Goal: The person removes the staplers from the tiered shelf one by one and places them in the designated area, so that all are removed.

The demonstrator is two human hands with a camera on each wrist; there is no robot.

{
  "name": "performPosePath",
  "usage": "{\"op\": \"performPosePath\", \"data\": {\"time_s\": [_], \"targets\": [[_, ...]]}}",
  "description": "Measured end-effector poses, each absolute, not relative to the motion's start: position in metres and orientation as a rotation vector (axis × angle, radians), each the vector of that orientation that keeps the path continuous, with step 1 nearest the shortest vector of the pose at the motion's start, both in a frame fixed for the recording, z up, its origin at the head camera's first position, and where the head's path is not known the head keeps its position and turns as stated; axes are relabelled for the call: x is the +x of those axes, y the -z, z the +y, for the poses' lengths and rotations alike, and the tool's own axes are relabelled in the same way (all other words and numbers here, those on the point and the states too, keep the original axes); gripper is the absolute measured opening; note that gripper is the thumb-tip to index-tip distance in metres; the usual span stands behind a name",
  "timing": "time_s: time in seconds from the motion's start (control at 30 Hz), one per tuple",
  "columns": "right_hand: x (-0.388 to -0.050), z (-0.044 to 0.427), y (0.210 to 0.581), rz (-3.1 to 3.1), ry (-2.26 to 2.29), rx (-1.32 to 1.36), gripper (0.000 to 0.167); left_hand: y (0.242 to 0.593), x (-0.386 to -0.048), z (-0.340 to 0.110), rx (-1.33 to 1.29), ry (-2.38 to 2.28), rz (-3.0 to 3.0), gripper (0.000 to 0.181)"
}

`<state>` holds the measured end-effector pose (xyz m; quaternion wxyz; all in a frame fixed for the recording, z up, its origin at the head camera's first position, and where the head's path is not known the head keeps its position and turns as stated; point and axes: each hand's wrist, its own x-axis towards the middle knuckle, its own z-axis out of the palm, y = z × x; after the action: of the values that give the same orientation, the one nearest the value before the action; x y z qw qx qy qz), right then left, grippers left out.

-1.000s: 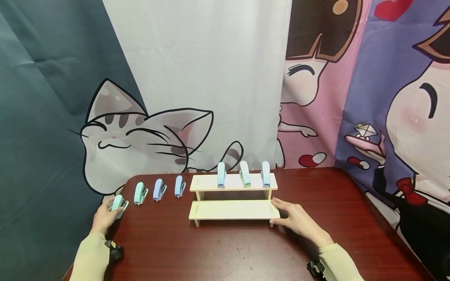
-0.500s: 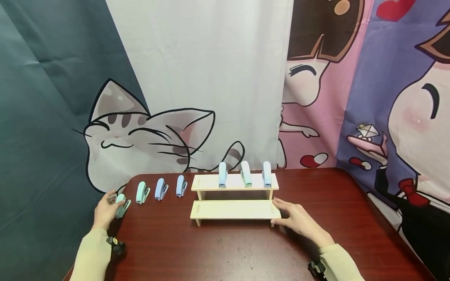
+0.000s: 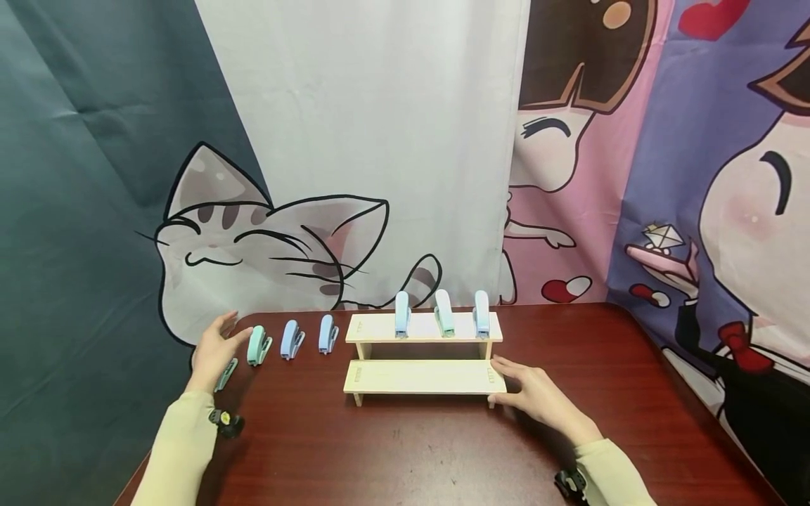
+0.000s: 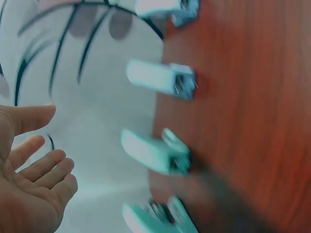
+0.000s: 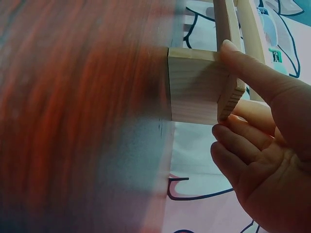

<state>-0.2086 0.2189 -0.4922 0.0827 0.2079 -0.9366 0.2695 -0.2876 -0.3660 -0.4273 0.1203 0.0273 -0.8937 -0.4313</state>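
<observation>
My left hand [image 3: 215, 353] is over the left end of a row of staplers, its thumb and fingers spread with nothing between them. Just right of it stands a mint-green stapler [image 3: 256, 346]; another mint-green stapler [image 3: 226, 374] is partly hidden behind the hand. Farther along the row come a blue stapler [image 3: 292, 340] and a second blue stapler [image 3: 327, 334]. My right hand [image 3: 538, 397] holds the right end of a two-tier wooden rack [image 3: 424, 377]. In the right wrist view, the thumb [image 5: 252, 68] lies on the shelf's front edge, with fingers round its end.
On the rack's upper tier stand a light-blue stapler [image 3: 401, 314], a pale-green stapler [image 3: 444, 314] and another blue stapler [image 3: 481, 314]. The dark red table [image 3: 418, 457] meets a printed cartoon curtain [image 3: 392, 140] at its back edge.
My left hand has let go of the leftmost mint-green stapler, which now stands lower, and moved right and away toward the second one. The right hand stays at the rack.
</observation>
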Motion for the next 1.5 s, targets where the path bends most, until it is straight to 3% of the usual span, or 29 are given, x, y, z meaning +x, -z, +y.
{"op": "performPosePath", "data": {"time_s": [0.33,0.87,1.5], "targets": [[-0.213,0.219,0.495,-2.784,-0.814,0.643,0.07,0.402,-0.289,-0.31,-0.082,1.246,-2.628,0.067],[-0.207,0.222,0.495,-2.754,-0.808,0.625,0.07,0.392,-0.274,-0.171,-0.461,1.322,-2.57,0.061],[-0.211,0.221,0.494,-2.76,-0.814,0.645,0.07,0.397,-0.285,-0.122,-0.542,1.406,-2.548,0.058]]}}
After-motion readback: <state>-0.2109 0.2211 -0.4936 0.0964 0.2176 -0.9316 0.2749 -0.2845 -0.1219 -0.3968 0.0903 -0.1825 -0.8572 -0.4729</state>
